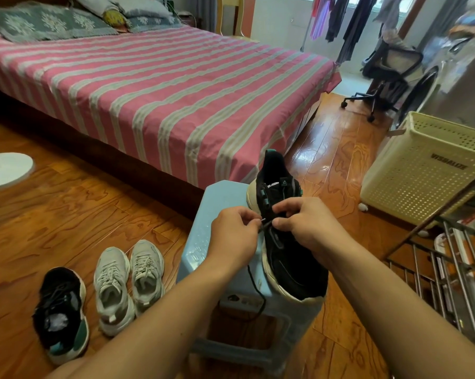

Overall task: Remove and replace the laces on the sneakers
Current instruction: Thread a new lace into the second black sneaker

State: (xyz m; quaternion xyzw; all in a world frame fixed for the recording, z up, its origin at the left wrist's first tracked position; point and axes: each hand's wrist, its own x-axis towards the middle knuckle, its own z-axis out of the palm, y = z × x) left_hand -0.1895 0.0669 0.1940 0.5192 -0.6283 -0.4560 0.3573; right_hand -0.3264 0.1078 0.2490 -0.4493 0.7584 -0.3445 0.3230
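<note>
A black sneaker [288,255] with teal accents and a cream sole lies on a light blue plastic stool [220,198], toe toward me. My left hand [232,236] pinches the tip of a black lace [258,296] beside the eyelets. My right hand [304,224] rests over the sneaker's lace area, its fingers curled and pinching the lace near the same spot. The rest of the lace trails down over the stool's front.
On the wooden floor at the left sit the matching black sneaker [61,310] and a pair of grey-white sneakers [129,283]. A bed with a pink striped sheet [149,91] stands behind. A cream laundry basket [428,170] and a metal rack [455,269] are at the right.
</note>
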